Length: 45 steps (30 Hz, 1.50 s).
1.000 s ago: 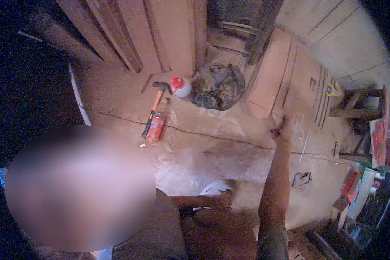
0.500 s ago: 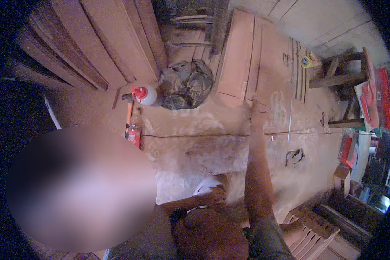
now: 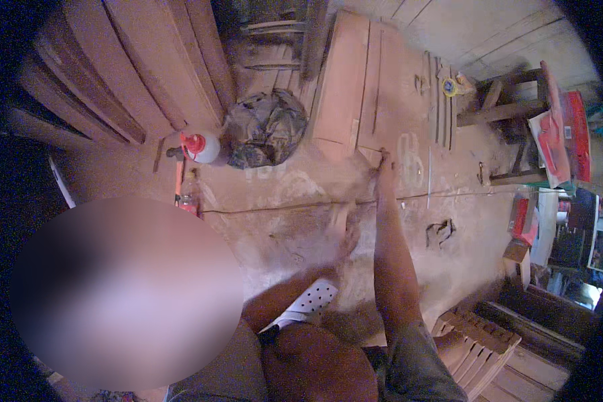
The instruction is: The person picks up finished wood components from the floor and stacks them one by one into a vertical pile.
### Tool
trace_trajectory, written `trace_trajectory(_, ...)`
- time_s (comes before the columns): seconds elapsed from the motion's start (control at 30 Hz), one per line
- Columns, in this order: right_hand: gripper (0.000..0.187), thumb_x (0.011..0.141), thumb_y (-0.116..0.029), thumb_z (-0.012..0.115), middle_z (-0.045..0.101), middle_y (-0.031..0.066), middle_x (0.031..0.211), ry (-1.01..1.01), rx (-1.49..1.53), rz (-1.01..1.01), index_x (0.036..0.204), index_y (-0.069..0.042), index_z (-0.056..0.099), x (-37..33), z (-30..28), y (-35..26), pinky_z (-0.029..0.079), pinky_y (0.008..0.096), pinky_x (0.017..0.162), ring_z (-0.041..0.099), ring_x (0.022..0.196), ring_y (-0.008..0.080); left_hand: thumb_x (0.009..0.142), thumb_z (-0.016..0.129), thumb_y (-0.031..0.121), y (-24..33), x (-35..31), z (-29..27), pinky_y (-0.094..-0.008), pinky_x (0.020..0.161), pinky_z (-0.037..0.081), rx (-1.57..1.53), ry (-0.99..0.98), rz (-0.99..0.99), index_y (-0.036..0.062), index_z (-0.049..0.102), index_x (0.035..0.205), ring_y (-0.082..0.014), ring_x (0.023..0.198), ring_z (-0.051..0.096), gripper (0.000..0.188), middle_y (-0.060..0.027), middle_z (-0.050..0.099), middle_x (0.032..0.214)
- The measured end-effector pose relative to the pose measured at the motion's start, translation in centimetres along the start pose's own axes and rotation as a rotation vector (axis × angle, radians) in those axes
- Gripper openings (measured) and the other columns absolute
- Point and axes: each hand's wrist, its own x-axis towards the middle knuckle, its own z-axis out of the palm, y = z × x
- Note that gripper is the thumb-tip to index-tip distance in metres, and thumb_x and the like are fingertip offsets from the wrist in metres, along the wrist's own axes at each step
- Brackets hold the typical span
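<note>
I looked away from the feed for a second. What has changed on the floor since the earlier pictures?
The right hand stays stretched out to the near end of the flat wooden board by the taut string. The left hand, earlier tucked near the white perforated sandal, now reaches toward the string and is blurred. The white bottle with red cap, the crumpled bag and the stool lie as before.

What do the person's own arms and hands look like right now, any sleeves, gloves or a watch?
Both hands are bare, with no gloves. The right hand leads back along a bare forearm to a short grey sleeve that covers the upper arm. No watch or band shows on that wrist. The left hand and its forearm are bare too, but smeared by motion blur, so small details there cannot be told.
</note>
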Motion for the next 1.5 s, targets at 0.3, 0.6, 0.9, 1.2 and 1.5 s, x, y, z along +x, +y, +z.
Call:
trace_trajectory(0.3, 0.049, 0.092, -0.040, 0.048, 0.052, 0.0117, 0.117, -0.264, 0.056, 0.059, 0.127, -0.006, 0.053, -0.4, -1.9, -0.4, 0.043, 0.0366, 0.089, 0.049, 0.109, 0.0234, 0.076, 0.060, 0.009, -2.5, 13.7, 1.4, -0.0417, 0.094, 0.043, 0.080, 0.146, 0.198, 0.0061, 0.021, 0.144, -0.0376, 0.115, 0.050, 0.079, -0.0258, 0.044, 0.130)
trace_trajectory(0.6, 0.044, 0.094, -0.042, 0.045, 0.054, 0.0099, 0.102, -0.067, 0.132, 0.006, 0.120, -0.008, 0.055, -0.1, -1.9, 1.1, 0.048, 0.0342, 0.075, 0.055, 0.086, 0.0187, 0.081, 0.056, -0.001, -0.4, 12.1, 6.8, -0.0345, 0.080, 0.046, -0.424, 0.230, 0.122, 0.0006, 0.026, 0.140, -0.0228, 0.087, 0.053, 0.066, -0.0141, 0.054, 0.102)
trace_trajectory(0.9, 0.040, 0.092, -0.035, 0.053, 0.062, 0.0122, 0.093, -0.069, 0.024, -0.162, 0.117, -0.004, 0.052, -0.5, -3.0, -1.1, 0.050, 0.0410, 0.073, 0.060, 0.088, 0.0269, 0.081, 0.053, -0.001, -0.2, 12.4, 4.9, -0.0325, 0.087, 0.044, -0.283, 0.352, 0.158, -0.0011, 0.041, 0.129, -0.0232, 0.101, 0.052, 0.050, -0.0147, 0.052, 0.114)
trace_trajectory(1.2, 0.048, 0.079, -0.031, 0.064, 0.052, 0.0185, 0.120, -0.211, -1.001, -0.815, 0.114, -0.001, 0.050, -3.5, -2.2, -7.3, 0.033, 0.0478, 0.100, 0.048, 0.112, 0.0362, 0.082, 0.050, -0.002, -2.7, 13.9, 4.9, -0.0338, 0.081, 0.045, -0.353, 0.441, 0.248, -0.0023, 0.047, 0.119, -0.0232, 0.090, 0.056, 0.038, -0.0139, 0.057, 0.104)
trace_trajectory(1.5, 0.041, 0.077, -0.026, 0.064, 0.050, 0.0219, 0.114, -0.112, -1.013, -0.859, 0.106, -0.001, 0.049, -2.8, -2.9, -4.4, 0.040, 0.0470, 0.091, 0.047, 0.108, 0.0396, 0.083, 0.055, 0.003, -0.5, 12.3, 6.0, -0.0360, 0.085, 0.044, -0.384, 0.423, 0.079, -0.0007, 0.047, 0.121, -0.0256, 0.096, 0.055, 0.039, -0.0121, 0.058, 0.108)
